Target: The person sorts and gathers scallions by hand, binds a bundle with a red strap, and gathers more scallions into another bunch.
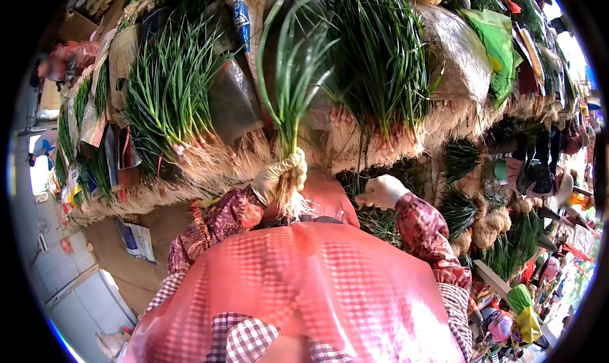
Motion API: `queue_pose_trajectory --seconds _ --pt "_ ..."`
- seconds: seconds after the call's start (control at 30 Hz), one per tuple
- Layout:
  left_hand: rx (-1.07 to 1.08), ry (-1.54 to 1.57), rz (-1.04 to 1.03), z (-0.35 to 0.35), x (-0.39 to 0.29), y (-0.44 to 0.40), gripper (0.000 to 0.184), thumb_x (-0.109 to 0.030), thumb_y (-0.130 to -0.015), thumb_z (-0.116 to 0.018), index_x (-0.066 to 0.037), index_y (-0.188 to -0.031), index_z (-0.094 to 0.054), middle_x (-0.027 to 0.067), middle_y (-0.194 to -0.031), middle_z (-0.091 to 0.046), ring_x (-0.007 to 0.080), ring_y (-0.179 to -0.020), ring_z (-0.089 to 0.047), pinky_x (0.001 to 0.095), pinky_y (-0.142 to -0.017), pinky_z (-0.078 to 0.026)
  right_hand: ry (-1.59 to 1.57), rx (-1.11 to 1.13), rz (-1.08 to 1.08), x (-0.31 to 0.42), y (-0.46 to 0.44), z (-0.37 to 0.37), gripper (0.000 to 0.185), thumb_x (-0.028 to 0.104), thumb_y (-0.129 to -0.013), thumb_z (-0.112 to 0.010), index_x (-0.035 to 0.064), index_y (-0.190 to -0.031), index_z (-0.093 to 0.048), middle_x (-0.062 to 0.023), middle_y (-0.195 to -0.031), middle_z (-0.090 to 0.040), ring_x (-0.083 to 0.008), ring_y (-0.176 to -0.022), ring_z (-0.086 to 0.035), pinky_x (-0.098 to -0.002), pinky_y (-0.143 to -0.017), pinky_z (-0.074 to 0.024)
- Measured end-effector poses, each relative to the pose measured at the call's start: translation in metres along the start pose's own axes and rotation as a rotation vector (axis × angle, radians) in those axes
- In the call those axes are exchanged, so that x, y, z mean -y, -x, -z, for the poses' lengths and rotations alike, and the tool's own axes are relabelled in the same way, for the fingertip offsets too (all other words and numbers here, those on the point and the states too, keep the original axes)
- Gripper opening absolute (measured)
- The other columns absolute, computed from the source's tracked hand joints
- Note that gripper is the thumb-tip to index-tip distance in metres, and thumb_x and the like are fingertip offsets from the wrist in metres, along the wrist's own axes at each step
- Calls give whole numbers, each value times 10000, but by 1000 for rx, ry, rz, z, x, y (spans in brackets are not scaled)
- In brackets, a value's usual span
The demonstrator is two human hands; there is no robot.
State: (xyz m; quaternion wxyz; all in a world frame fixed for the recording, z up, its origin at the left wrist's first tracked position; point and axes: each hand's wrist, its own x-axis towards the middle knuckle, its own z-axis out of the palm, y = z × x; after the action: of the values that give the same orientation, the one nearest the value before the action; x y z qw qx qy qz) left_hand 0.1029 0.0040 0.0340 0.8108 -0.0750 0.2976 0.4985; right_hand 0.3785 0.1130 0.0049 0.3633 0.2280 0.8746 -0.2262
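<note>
My left hand, in a pale yellowish glove, is wrapped round a bunch of green onions just above the roots. The bunch stands upright in front of my chest, leaves up, with its whitish roots hanging below the fist. To the right, my right hand wears a whitish glove and is apart from the bunch. Its fingers are curled together and point left; whatever they may hold is too small to make out. Just beyond both hands lie heaps of green onions with reddish bulbs and tangled roots.
Another green onion pile lies at the left, with plastic sheets between piles. A red see-through apron covers my lap. Loose leaves lie below my right hand. More bunches and other people at work are at the right.
</note>
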Motion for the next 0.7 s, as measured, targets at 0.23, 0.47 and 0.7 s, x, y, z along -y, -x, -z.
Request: queue_pose_trajectory --seconds 0.23,0.47,0.7 --pt "112 -282 -116 -3 17 -45 112 -119 -852 -638 -52 -921 -581 15 -729 -553 120 -638 -561 263 -562 -485 -434 -916 -524 -64 -42 13 226 306 -820 -685 87 -862 -649 -93 -777 -673 -184 -649 -638 -333 -626 -523" --pt "-116 -483 -222 -44 40 -52 176 -60 -852 -642 -32 -1022 -606 76 -896 -654 105 -747 -616 218 -636 -498 -1959 -564 -114 33 -36 47 150 139 -877 -637 1 -890 -580 -63 -745 -616 -99 -562 -578 -217 -457 -506" --pt "-223 -233 -47 -26 31 -35 170 -15 -856 -584 -56 -1017 -547 123 -906 -636 181 -718 -649 300 -580 -542 -1639 -559 -7 22 -24 59 283 200 -911 -588 -19 -1090 -569 -51 -788 -628 -104 -564 -582 -236 -487 -511"
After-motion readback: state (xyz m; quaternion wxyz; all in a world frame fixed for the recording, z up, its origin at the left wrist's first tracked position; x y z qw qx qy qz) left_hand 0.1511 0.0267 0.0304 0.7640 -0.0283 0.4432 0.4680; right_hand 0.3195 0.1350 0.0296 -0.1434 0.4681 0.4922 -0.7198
